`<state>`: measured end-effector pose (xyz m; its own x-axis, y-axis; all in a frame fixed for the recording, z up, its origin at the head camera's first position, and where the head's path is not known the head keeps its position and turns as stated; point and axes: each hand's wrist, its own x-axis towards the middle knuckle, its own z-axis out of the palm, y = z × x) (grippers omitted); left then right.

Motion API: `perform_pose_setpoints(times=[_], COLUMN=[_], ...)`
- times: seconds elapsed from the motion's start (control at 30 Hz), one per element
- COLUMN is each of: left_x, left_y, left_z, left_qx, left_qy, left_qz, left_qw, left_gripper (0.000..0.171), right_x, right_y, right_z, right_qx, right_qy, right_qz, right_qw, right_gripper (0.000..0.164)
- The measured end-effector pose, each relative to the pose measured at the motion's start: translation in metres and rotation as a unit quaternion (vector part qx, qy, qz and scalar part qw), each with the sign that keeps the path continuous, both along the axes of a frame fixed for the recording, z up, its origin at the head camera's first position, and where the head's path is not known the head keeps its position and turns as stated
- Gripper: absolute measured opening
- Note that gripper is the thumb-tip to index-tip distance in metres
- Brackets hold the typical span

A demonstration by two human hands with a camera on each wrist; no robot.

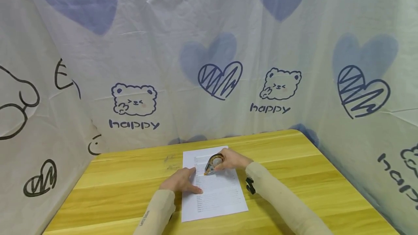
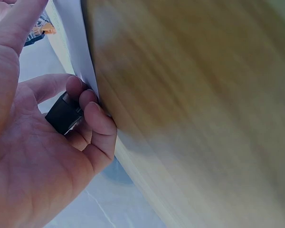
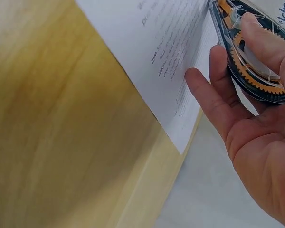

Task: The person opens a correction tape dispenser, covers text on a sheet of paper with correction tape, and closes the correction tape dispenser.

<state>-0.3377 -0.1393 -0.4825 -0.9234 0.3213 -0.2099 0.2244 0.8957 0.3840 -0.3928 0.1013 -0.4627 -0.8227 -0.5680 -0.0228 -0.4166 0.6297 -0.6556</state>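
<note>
A white printed sheet of paper [image 1: 225, 202] lies on the wooden table, covered in lines of small text. My right hand [image 1: 234, 159] holds a correction tape [image 1: 215, 161] with a clear body and orange gears [image 3: 256, 71]. Its orange tip points down at the text near the middle of the page. On the left side of the sheet rests my left hand [image 1: 179, 181], thumb and a finger spread over the paper. The left wrist view shows a small black cap-like piece [image 2: 64, 114] gripped in that hand's curled fingers.
Yellow wood-grain table [image 1: 130, 177] surrounds the sheet. A white cloth curtain [image 1: 176, 111] with hearts and bear drawings hangs behind it and along both sides. A black device [image 1: 250, 185] sits at the right wrist.
</note>
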Motion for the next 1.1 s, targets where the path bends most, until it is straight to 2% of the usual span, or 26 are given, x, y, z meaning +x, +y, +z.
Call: perform_pose_setpoints(times=[0.3, 1.1], left_x=[-0.0023, 0.0018], left_y=[-0.0010, -0.0002], left_z=[-0.0003, 0.0015], left_qx=[-0.007, 0.003], left_qy=[0.004, 0.004], left_qz=[-0.007, 0.001], left_qw=[0.9999, 1.0000], left_gripper=[0.098, 0.098], right_x=[0.0009, 0.0013], right_y=[-0.0001, 0.0097], right_z=[0.0016, 0.0025], right_qx=[0.006, -0.002], right_qy=[-0.001, -0.012], right_qz=[-0.008, -0.005], right_qw=[1.000, 1.000], right_gripper=[0.018, 0.016])
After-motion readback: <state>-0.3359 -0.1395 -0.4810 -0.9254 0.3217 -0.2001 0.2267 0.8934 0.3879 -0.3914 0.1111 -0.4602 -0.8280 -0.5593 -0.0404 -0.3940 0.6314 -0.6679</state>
